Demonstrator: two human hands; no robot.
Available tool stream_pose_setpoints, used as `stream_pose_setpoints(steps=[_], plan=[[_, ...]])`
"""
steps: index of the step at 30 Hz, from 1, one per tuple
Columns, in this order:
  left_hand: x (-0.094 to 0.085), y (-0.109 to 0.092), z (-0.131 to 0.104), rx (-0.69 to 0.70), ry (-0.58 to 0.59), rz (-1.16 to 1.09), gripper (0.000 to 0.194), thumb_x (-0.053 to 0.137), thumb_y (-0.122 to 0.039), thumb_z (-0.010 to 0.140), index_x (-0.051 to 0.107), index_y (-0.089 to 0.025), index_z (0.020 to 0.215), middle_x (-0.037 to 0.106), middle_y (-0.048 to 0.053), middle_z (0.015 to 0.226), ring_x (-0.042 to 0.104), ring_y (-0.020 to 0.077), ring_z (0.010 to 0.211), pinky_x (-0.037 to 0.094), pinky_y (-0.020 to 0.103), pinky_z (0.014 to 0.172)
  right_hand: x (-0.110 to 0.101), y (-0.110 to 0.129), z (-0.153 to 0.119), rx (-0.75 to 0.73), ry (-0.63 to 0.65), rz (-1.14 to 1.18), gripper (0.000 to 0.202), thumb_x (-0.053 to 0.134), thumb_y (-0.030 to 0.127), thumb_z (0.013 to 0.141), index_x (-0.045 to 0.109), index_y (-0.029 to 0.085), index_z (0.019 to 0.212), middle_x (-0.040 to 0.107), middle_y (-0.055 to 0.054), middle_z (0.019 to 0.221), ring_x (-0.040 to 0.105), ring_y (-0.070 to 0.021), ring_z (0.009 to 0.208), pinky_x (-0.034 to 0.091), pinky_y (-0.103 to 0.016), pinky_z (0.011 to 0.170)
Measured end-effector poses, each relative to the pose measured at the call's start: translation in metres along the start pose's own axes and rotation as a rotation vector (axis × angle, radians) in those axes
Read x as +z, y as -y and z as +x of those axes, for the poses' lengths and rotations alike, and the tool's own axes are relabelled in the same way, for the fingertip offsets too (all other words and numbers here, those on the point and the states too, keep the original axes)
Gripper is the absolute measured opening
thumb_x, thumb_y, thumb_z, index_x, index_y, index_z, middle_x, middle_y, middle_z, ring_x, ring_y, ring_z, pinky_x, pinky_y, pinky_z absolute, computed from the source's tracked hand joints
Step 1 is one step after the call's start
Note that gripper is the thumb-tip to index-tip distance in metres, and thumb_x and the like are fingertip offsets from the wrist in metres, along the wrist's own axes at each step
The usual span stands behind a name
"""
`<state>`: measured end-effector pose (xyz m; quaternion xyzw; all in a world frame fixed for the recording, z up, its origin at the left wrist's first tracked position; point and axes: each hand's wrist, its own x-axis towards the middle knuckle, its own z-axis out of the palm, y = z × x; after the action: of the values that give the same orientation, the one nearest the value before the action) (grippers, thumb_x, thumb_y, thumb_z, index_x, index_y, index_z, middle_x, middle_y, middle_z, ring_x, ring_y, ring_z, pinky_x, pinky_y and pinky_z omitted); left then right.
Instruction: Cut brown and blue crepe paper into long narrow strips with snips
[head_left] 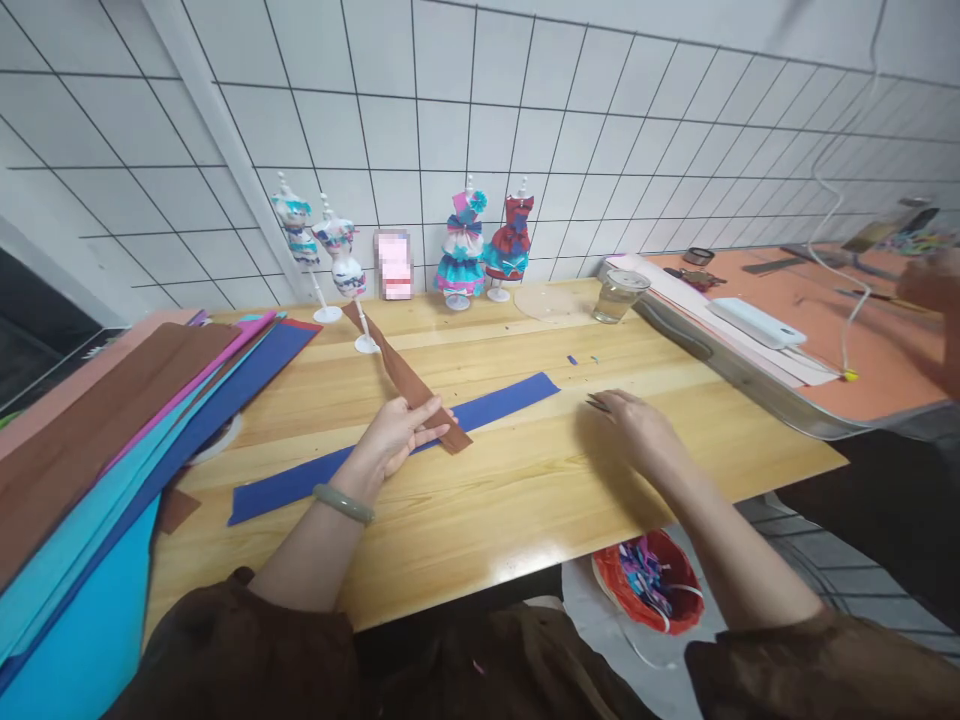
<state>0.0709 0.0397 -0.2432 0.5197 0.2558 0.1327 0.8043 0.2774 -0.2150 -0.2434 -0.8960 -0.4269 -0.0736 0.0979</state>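
Observation:
My left hand (401,435) grips the near end of a brown crepe paper strip (405,375) between its fingers. The strip runs away to the upper left, passing by the base of a small dress form (339,255). Beneath it, a blue paper strip (510,397) lies slantwise across the table; my left hand is over its middle. Off to the right, my right hand (637,425) is closed around what looks like a pair of scissors (598,403). Only the dark pointed tips stick out; the rest is hidden in the palm.
Folded coloured paper sheets (112,430) are piled at the left. Several dressed mini forms (461,250) and a blurred-out phone-like panel (394,265) stand along the wall. A glass (619,295) sits at the back right. Below the edge is a red scrap basket (686,605). Another person's hand (934,285) shows far right.

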Motion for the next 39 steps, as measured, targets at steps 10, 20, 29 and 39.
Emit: stream_pose_setpoints(steps=[10,20,29,39], plan=[[0.007,0.0,-0.002,-0.045,0.021,-0.117,0.007,0.057,-0.013,0.078,0.056,-0.009,0.083,0.067,0.016,0.089,0.065,0.0216,0.085,0.055,0.032,0.07,0.01,-0.024,-0.022,0.199,-0.019,-0.039,0.022,0.038,0.022,0.083,0.058,0.016,0.09,0.065,-0.014,0.084,0.059,-0.0263,0.075,0.041,-0.034,0.061],[0.006,0.004,0.002,0.024,-0.104,-0.056,0.018,0.06,-0.026,0.078,0.048,-0.016,0.087,0.066,0.007,0.075,0.066,0.0174,0.066,0.054,0.027,0.055,0.008,0.121,0.028,0.233,0.517,1.567,0.031,0.049,0.049,0.074,0.05,0.02,0.086,0.045,0.003,0.055,0.042,-0.0114,0.044,0.041,-0.028,0.048],[-0.001,0.007,0.009,0.155,-0.215,0.081,0.016,0.064,-0.026,0.072,0.057,-0.012,0.076,0.065,0.005,0.069,0.056,0.0093,0.049,0.037,0.016,0.037,0.035,0.161,0.052,0.059,0.491,1.221,0.036,0.064,0.051,0.066,0.053,0.017,0.063,0.04,0.006,0.045,0.03,-0.0059,0.04,0.022,-0.022,0.039],[0.004,0.006,0.002,0.014,-0.022,0.012,0.03,0.068,-0.037,0.069,0.066,-0.011,0.083,0.067,0.009,0.079,0.058,0.0095,0.059,0.032,0.015,0.038,0.034,0.151,0.045,0.055,0.438,1.21,0.04,0.065,0.053,0.064,0.049,0.018,0.054,0.038,0.005,0.042,0.028,-0.0069,0.04,0.018,-0.024,0.041]])
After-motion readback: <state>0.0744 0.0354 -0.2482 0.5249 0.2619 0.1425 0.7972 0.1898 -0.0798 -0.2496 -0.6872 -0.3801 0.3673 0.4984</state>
